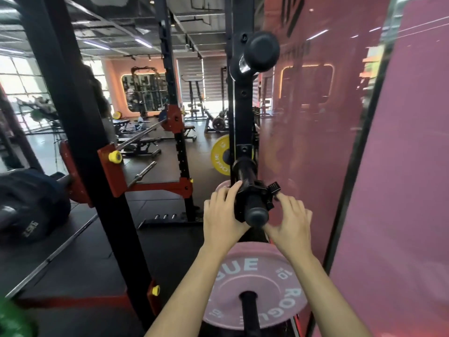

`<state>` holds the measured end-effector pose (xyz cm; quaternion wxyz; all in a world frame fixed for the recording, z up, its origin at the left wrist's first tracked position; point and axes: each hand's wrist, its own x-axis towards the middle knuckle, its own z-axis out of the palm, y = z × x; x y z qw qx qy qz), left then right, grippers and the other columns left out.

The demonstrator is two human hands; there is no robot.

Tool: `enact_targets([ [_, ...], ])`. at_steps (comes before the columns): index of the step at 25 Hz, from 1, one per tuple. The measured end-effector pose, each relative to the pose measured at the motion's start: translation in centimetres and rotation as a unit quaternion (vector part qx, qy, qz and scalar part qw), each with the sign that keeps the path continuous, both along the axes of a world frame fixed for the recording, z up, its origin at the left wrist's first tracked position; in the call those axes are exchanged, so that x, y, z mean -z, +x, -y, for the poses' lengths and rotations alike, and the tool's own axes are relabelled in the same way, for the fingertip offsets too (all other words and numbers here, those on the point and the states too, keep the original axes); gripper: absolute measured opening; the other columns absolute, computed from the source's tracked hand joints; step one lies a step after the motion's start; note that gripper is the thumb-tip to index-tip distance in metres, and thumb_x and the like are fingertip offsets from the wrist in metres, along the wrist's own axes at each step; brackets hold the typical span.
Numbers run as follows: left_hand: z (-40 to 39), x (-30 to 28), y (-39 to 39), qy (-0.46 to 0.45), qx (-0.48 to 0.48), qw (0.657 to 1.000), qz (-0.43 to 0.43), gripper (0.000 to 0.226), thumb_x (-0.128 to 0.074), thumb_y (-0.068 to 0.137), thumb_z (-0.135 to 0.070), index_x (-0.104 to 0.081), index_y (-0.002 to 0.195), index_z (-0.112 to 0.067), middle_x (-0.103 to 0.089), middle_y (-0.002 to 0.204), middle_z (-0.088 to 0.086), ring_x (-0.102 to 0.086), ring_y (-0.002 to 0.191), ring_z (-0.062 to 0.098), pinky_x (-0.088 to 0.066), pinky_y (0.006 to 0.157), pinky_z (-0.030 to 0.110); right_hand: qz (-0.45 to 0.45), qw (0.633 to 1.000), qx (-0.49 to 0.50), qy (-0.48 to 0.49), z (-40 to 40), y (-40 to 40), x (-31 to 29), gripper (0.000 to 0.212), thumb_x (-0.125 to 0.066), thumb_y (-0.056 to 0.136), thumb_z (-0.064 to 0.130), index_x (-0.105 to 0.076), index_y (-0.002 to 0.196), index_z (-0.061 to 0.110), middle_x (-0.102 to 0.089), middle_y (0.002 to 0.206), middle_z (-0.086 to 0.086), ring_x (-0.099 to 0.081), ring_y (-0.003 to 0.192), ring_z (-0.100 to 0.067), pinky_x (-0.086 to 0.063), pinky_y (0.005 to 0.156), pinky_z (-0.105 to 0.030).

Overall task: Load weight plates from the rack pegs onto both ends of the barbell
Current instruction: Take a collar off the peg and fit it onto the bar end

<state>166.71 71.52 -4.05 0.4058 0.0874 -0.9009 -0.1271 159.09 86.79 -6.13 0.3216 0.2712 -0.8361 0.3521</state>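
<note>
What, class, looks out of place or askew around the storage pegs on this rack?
Nothing is damaged or spilled. One oddity: a black collar clamp sits on the middle peg near its tip, lever sticking out. The left hand grips it; the right hand touches the lever.

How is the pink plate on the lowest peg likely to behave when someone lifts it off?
The pink plate, marked 10, probably feels fairly heavy and stiff. Its round edge suggests it could roll if set upright. The matte face may grip reasonably.
</note>
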Motion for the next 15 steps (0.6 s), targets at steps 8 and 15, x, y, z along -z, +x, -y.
enact_targets([
  [8, -4.7, 1.2, 10.6, 0.008, 0.067, 0.998, -0.010, 0.090, -0.076, 0.063, -0.055, -0.044, 0.143, -0.030, -0.055, 0.118, -0.008, -0.052, 0.105, 0.018, -0.043, 0.085, 0.038, -0.007, 0.997, 0.079, 0.012, -6.0, 13.9, 0.2, 0.065, -0.075, 0.070, 0.047, -0.050, 0.127, 0.026, -0.057, 0.109, 0.009, -0.048, 0.100, -0.018, -0.030, 0.079, -0.034],
  [15, -9.8, 1.1, 19.3, 0.018, 0.099, 0.995, -0.003, 0.089, -0.064, 0.063, -0.060, -0.037, 0.145, -0.036, -0.049, 0.111, -0.013, -0.047, 0.102, 0.014, -0.038, 0.085, 0.032, -0.006, 0.994, 0.107, 0.010, -11.2, 24.5, -0.7, 0.062, -0.075, 0.073, 0.042, -0.052, 0.127, 0.022, -0.059, 0.112, 0.007, -0.047, 0.104, -0.019, -0.023, 0.078, -0.033],
])
